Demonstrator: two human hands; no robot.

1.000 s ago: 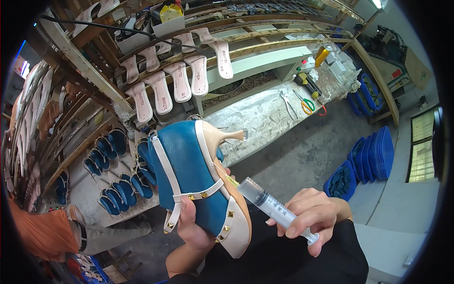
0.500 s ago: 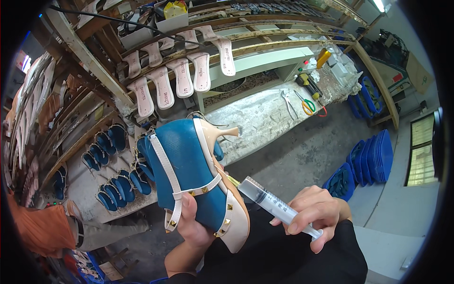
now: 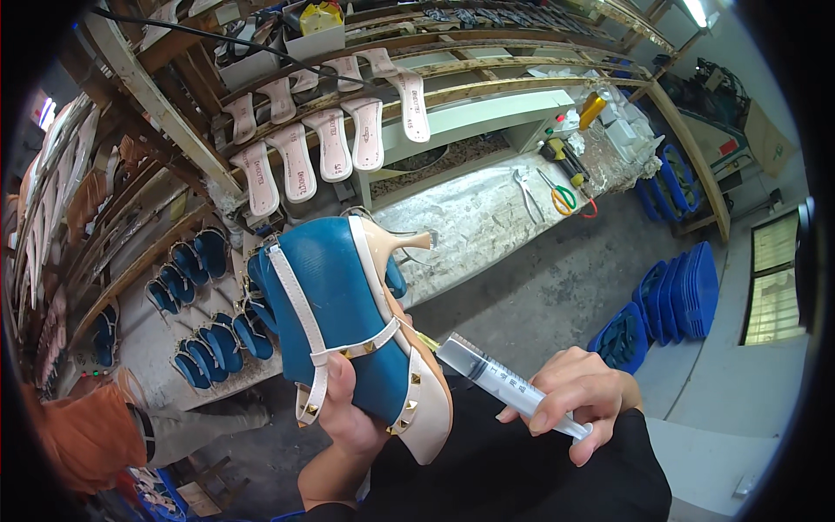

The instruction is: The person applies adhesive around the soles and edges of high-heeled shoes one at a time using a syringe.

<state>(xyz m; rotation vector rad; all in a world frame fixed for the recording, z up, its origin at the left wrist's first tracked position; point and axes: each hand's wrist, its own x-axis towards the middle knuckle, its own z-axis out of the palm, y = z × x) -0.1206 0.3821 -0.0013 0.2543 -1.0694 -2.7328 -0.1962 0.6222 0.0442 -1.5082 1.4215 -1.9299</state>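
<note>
My left hand (image 3: 350, 416) is closed around a pale, pointed high-heeled shoe (image 3: 428, 419) with studded straps. A blue shoe last (image 3: 326, 270) fills the shoe, which lies tilted with its heel (image 3: 405, 244) toward the far side. Between the thumb and fingers of my right hand (image 3: 584, 390) is a clear plastic syringe (image 3: 500, 381), its plunger end at my palm. The syringe's yellowish tip meets the edge of the sole near the middle of the shoe; whether it touches cannot be told.
Beyond the shoe runs a worn workbench (image 3: 470, 228) with pliers (image 3: 528, 196), scissors (image 3: 557, 193) and a glue-stained end. Pink insoles (image 3: 334, 143) hang on the wooden rack. Several blue lasts (image 3: 209, 252) stand at left, near a person in orange (image 3: 91, 439). Blue baskets (image 3: 678, 296) are on the right.
The shoe and my left hand have shifted slightly left in the picture, along with much of the background. Both hands keep the same grip, and the syringe tip stays by the sole's edge.
</note>
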